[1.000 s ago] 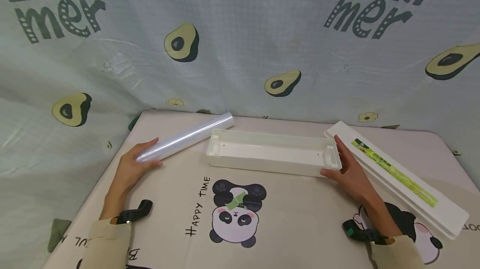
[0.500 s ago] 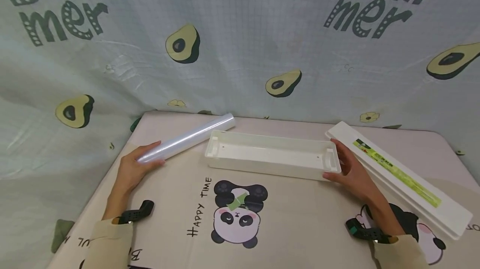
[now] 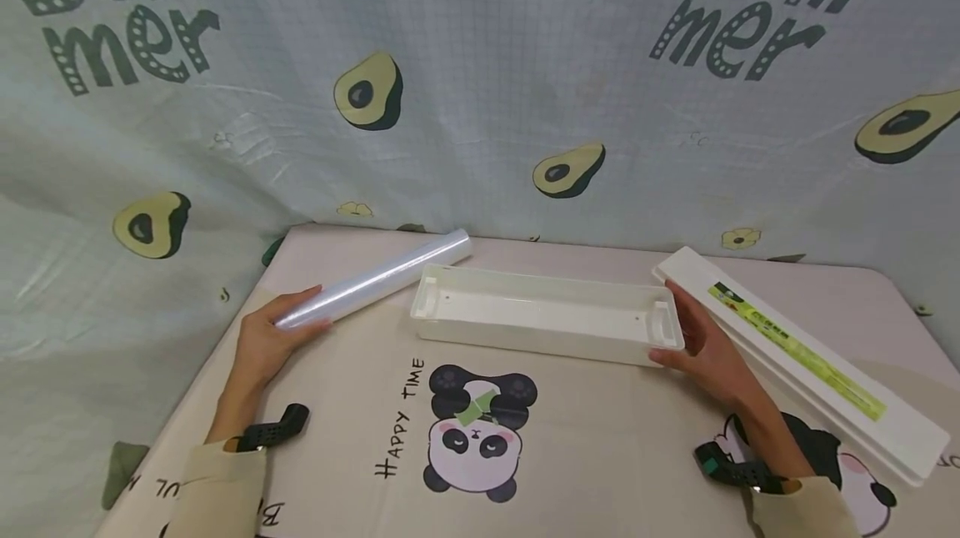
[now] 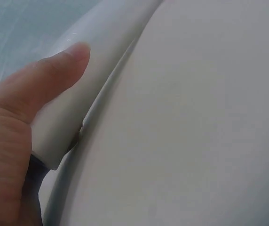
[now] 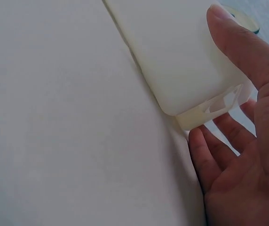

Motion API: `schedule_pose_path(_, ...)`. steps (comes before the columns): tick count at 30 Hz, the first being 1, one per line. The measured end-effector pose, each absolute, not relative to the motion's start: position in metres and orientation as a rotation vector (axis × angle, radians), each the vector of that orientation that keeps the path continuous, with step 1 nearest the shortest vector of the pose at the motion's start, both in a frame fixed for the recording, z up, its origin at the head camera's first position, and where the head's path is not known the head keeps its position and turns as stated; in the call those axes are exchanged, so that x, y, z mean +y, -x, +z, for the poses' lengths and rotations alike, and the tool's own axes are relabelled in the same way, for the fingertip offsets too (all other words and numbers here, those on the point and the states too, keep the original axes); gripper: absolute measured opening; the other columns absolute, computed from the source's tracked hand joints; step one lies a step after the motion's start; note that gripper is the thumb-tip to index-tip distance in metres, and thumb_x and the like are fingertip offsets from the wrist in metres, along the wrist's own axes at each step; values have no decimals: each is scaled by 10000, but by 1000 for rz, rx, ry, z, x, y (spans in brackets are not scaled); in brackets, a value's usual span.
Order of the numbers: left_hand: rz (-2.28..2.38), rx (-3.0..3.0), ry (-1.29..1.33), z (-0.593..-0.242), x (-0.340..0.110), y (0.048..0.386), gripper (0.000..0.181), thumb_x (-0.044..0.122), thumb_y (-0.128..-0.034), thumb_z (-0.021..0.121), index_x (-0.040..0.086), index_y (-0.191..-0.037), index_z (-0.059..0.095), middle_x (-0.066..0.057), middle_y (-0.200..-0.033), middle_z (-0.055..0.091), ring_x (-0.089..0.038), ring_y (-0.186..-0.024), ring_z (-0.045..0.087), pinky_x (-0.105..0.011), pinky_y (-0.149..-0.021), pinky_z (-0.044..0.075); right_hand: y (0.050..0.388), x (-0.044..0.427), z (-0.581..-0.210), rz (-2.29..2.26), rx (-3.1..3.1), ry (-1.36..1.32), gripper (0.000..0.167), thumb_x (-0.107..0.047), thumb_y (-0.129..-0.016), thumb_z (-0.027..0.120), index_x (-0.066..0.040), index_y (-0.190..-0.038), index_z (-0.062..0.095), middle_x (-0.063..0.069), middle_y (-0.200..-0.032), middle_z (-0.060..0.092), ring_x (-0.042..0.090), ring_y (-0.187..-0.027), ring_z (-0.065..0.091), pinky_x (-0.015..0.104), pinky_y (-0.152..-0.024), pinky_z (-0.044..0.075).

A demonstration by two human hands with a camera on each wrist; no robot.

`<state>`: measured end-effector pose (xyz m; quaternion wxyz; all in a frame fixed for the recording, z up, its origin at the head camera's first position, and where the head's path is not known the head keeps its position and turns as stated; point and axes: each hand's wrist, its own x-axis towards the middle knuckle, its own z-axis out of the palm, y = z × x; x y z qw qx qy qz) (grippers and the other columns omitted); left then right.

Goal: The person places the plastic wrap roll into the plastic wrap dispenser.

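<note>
A clear, shiny roll of film [image 3: 382, 278] lies slanted at the left of the table, its near end gripped by my left hand [image 3: 268, 339]. In the left wrist view the thumb of the left hand [image 4: 35, 89] lies along the roll [image 4: 94, 70]. A long white open tray [image 3: 540, 313], with nothing inside, sits at the middle. My right hand [image 3: 705, 346] holds its right end between thumb and fingers. The right wrist view shows the thumb of the right hand [image 5: 247, 141] on the tray's side [image 5: 172, 61] and the fingers at its end.
A long white lid [image 3: 802, 363] with a green label lies slanted at the right, just beyond the right hand. The table cover [image 3: 600, 455] bears panda prints and lettering. Behind the table hangs a curtain [image 3: 465, 87] with avocado prints.
The view has shifted slightly. Both hands keep their holds on the roll and the tray; the tray's right end has come a little nearer.
</note>
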<state>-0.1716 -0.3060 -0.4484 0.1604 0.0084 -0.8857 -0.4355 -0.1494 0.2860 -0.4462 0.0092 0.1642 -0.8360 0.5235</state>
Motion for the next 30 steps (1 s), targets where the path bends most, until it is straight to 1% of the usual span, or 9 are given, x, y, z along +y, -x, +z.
schedule_pose_path(6, -1299, -2514, -29, -444, -303, 170, 525, 288, -760, 824, 146, -1241, 667, -81, -1211, 629, -154, -998, 483, -309, -792, 355, 148, 286, -444, 1600, -2631, -483, 951, -37, -821, 740, -232, -1544, 154, 198, -1489, 300, -29, -1220, 368, 94, -868, 373)
schedule_pose_path(12, -1332, -2487, -61, -438, -299, 167, 528, 262, -740, 842, 126, -1223, 676, -57, -1189, 638, -142, -988, 495, -285, -786, 363, 148, 286, -444, 1607, -2636, -491, 941, -25, -824, 732, -205, -1544, 154, 217, -1478, 304, -15, -1203, 386, 105, -856, 384)
schedule_pose_path(22, -1378, -2420, -63, -433, -300, 168, 504, 191, -717, 860, 78, -1179, 693, 38, -1102, 661, -138, -951, 513, -265, -768, 367, 152, 287, -445, 1656, -2608, -529, 939, 16, -822, 720, -179, -1543, 150, 230, -1466, 304, -8, -1191, 413, 129, -836, 411)
schedule_pose_path(30, -1393, -2416, -75, -423, -300, 165, 513, 205, -728, 853, 82, -1197, 683, 27, -1132, 639, -168, -960, 476, -305, -757, 366, 154, 287, -444, 1653, -2622, -538, 936, 3, -829, 718, -195, -1544, 146, 219, -1480, 293, -15, -1206, 398, 127, -842, 403)
